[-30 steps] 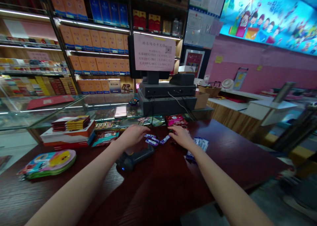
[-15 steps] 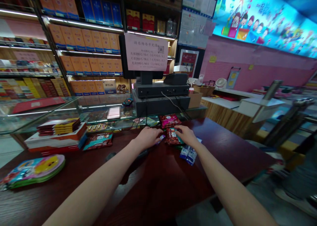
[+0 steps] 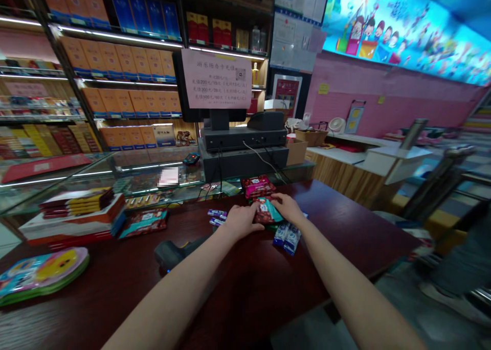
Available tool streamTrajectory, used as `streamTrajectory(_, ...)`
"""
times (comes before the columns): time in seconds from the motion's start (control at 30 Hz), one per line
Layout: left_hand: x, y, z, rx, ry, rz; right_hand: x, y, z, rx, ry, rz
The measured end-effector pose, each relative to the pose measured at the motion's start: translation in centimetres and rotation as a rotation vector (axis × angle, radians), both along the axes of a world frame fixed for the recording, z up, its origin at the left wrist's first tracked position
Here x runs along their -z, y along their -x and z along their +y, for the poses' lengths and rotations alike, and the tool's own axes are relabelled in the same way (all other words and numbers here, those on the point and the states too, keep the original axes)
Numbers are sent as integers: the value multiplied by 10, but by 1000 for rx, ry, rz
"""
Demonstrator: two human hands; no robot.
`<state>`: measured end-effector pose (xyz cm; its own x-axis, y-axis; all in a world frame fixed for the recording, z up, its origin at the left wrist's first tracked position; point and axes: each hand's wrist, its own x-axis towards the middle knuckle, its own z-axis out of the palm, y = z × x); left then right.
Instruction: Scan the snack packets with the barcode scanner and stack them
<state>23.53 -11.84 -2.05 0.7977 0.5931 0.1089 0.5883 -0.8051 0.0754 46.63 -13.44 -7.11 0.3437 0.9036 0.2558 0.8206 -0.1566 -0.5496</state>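
Both my hands rest on a red and teal snack packet [image 3: 266,210] lying on the dark wooden counter [image 3: 245,278]. My left hand [image 3: 241,220] grips its left edge, fingers curled. My right hand [image 3: 287,208] holds its right edge from above. Small purple candy sticks [image 3: 217,216] lie just left of my left hand. Blue and white sachets [image 3: 287,234] sit under my right wrist. Behind the held packet lies a pink-red packet [image 3: 258,185].
A black barcode scanner [image 3: 174,251] lies near my left forearm. A till with a screen and sign [image 3: 230,130] stands behind. Flat boxes [image 3: 72,214], another packet [image 3: 143,222] and colourful flat packs [image 3: 40,271] lie left. Glass display case [image 3: 95,171] behind.
My left hand left the purple candy sticks and moved right onto the red and teal packet. My right hand settled on the same packet. The view shifted rightward.
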Motion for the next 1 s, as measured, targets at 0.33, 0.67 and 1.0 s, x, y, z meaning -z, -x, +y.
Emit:
streamTrajectory(0.33,6,-3,-1,-48,57,-73,2,-3,-1,-40,-33,114)
streamTrajectory(0.67,14,6,7,-51,266,-211,0,-4,-16,-3,-46,163)
streamTrajectory(1.0,12,24,18,-17,414,-378,-5,16,-25,-26,-86,273)
